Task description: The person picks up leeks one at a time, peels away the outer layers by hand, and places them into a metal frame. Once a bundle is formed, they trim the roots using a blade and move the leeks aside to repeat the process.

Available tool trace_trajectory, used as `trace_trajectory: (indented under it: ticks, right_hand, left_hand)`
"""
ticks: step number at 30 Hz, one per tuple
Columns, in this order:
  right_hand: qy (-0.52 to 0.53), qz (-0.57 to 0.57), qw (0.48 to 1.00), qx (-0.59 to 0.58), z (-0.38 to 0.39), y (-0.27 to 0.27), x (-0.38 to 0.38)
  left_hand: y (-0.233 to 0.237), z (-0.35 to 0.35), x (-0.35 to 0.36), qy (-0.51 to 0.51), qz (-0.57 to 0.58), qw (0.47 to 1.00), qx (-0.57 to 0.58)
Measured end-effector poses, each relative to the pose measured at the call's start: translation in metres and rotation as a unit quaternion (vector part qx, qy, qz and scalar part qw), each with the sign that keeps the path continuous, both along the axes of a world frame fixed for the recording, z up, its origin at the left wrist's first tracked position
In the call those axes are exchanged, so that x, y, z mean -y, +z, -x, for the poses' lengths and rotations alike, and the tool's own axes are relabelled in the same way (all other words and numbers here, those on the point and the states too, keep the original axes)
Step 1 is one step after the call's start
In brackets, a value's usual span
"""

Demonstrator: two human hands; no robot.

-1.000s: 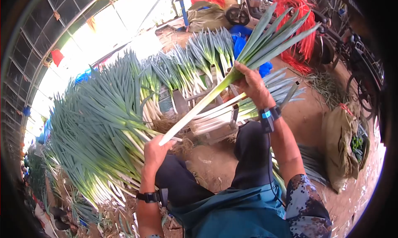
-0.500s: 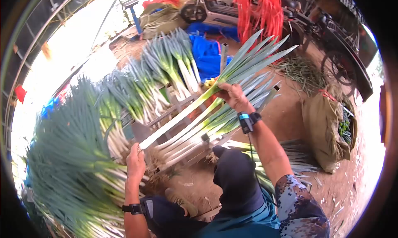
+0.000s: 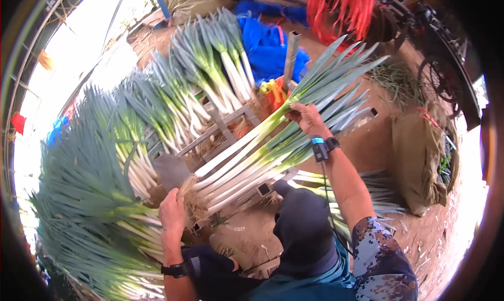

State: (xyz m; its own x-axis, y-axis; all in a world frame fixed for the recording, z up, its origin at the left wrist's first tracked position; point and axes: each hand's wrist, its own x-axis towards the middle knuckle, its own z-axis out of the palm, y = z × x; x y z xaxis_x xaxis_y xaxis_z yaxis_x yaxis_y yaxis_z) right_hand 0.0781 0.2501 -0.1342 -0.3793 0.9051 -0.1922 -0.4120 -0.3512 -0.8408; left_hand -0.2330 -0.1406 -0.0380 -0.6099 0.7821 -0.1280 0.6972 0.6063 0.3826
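A long leek (image 3: 247,138) with a white stalk and green leaves lies across a metal rack (image 3: 231,120), on top of several other leeks (image 3: 252,164). My right hand (image 3: 307,120) grips it where the stalk turns green. My left hand (image 3: 172,213) is closed at the rooty white ends of the stack, beside a tuft of roots (image 3: 189,188).
A big heap of leeks (image 3: 89,196) fills the left side, with more bundles (image 3: 210,65) behind the rack. Blue sheeting (image 3: 268,44) and red strings (image 3: 341,9) lie beyond. A tan sack (image 3: 420,154) stands at right on the dirt floor. My knees (image 3: 304,222) are below.
Both hands have lowered the leek from mid-air onto the stack on the rack. My left hand moved to the root ends.
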Motion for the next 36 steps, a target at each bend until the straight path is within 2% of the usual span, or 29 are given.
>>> trace_trajectory:
  ticks: [2, 3, 5, 8, 11, 14, 15, 16, 19, 20, 22, 24, 26, 27, 28, 31, 33, 36]
  right_hand:
    - [0.011, 0.038, 0.999, 0.019, 0.004, -0.018, -0.007]
    - [0.027, 0.041, 0.999, 0.007, 0.008, -0.026, -0.007]
    - [0.058, 0.047, 0.997, -0.014, 0.021, -0.020, 0.003]
    - [0.088, 0.067, 0.994, 0.017, 0.043, -0.023, 0.013]
    - [0.100, 0.042, 0.993, 0.042, 0.057, -0.040, 0.025]
    - [0.135, 0.000, 0.991, -0.022, 0.056, -0.063, 0.025]
    - [0.132, 0.008, 0.991, -0.013, 0.054, -0.077, 0.020]
    - [0.103, 0.050, 0.993, 0.023, 0.059, -0.048, 0.028]
    - [0.107, 0.080, 0.991, 0.002, 0.060, -0.044, 0.025]
    - [0.115, 0.095, 0.989, -0.007, 0.060, -0.040, 0.024]
    - [0.127, 0.118, 0.985, -0.023, 0.060, -0.038, 0.022]
    - [0.134, 0.115, 0.982, -0.069, 0.063, -0.040, 0.019]
    - [0.162, 0.134, 0.974, -0.090, 0.065, -0.036, 0.015]
    - [0.171, 0.123, 0.975, -0.076, 0.067, -0.034, 0.012]
    - [0.181, 0.112, 0.975, -0.062, 0.065, -0.032, 0.010]
    - [0.192, 0.057, 0.973, 0.118, 0.045, -0.006, 0.006]
    - [0.093, 0.035, 0.980, 0.173, 0.019, -0.008, 0.004]
    - [-0.038, -0.091, 0.952, 0.290, -0.011, 0.001, 0.019]
  left_hand:
    - [0.003, -0.001, 0.006, 0.007, -0.007, 1.000, -0.002]
    - [-0.004, 0.003, 0.014, -0.002, -0.054, 0.999, 0.002]
    - [-0.005, 0.000, 0.020, 0.006, -0.055, 0.998, -0.007]
    - [0.017, -0.026, 0.014, 0.078, -0.048, 0.995, 0.031]
    - [0.042, -0.061, 0.008, -0.007, -0.034, 0.975, -0.219]
    - [0.035, -0.091, 0.001, -0.062, -0.090, 0.989, -0.100]
    - [0.035, -0.099, -0.011, -0.101, -0.072, 0.989, -0.082]
    - [0.022, -0.101, -0.029, -0.110, -0.081, 0.988, -0.078]
    - [-0.030, -0.098, -0.095, -0.110, -0.098, 0.988, -0.040]
    - [-0.060, -0.093, -0.109, -0.094, -0.098, 0.987, -0.090]
    - [-0.087, -0.075, -0.142, -0.098, -0.106, 0.983, -0.111]
    - [-0.096, -0.063, -0.167, -0.098, -0.089, 0.988, -0.075]
    - [-0.133, -0.046, -0.183, -0.111, -0.073, 0.991, 0.005]
    - [-0.148, -0.038, -0.190, -0.094, -0.055, 0.993, 0.054]
    - [-0.153, -0.037, -0.194, -0.081, -0.072, 0.993, 0.043]
    - [-0.160, -0.038, -0.196, -0.047, -0.143, 0.989, 0.000]
    - [-0.165, -0.038, -0.199, -0.018, -0.147, 0.988, -0.039]
    - [-0.173, -0.044, -0.205, 0.009, -0.141, 0.988, -0.069]
